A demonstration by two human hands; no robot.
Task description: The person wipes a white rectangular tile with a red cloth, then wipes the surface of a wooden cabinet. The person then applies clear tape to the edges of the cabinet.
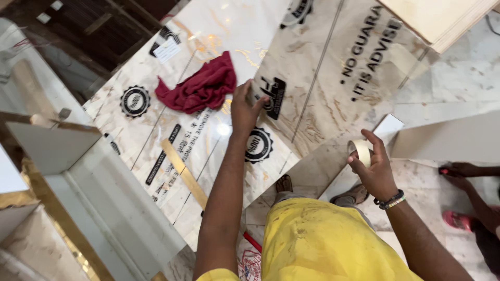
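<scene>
Centrally, the left hand point(245, 106) presses fingers onto a marble slab point(208, 140); the right hand point(374, 169), lower right, grips a tape roll point(361, 151).

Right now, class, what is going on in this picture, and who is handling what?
A person in yellow stands over large glossy marble-patterned panels. Their left hand presses on the edge of the tilted upper panel, fingers spread. Their right hand holds a roll of tape in a closed grip. A dark red cloth lies crumpled on the lower panel, near the left hand. At the right edge, another person's hand rests on the floor.
</scene>
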